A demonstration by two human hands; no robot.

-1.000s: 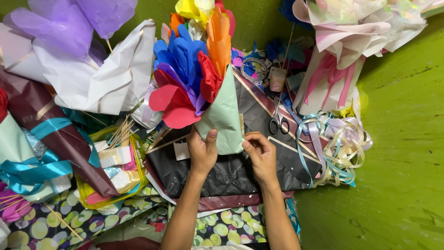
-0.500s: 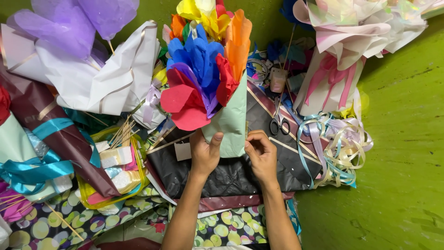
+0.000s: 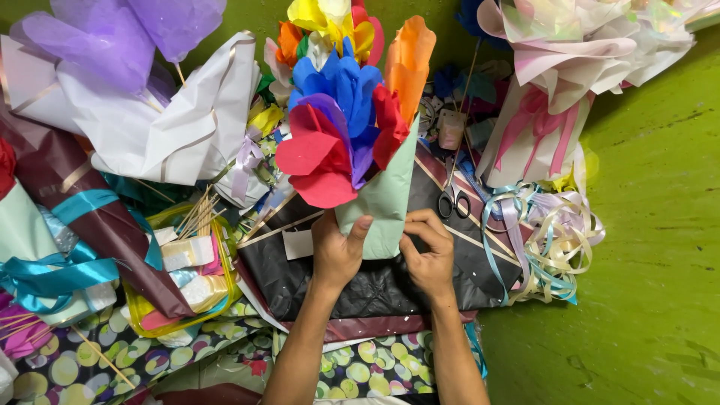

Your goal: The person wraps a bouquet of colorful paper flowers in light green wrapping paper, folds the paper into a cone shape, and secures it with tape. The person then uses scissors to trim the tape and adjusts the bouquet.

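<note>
Both hands clasp the bottom of a paper-flower bouquet: the left hand (image 3: 337,251) wraps its fingers and thumb around the left side of the pale green wrapping cone (image 3: 382,202), and the right hand (image 3: 429,251) pinches the cone's right edge with curled fingers. Compared with a second ago, the bouquet has been lifted and tipped more upright, so the paper flowers (image 3: 341,112) now rise well above the grip, red and purple ones nearest, blue, orange and yellow beyond. The hands themselves have hardly shifted, which suggests the wrap is being tightened and shaped around the stems rather than set down.

Under the grip lies a black sheet (image 3: 375,285) on a spotted sheet (image 3: 360,367). Just to the right of the right hand sit scissors (image 3: 450,199) and a heap of curling ribbon (image 3: 551,240). Left of the left hand is a yellow tray of tape and sticks (image 3: 184,277), and farther up on that side a white-wrapped purple bouquet (image 3: 150,112).
</note>
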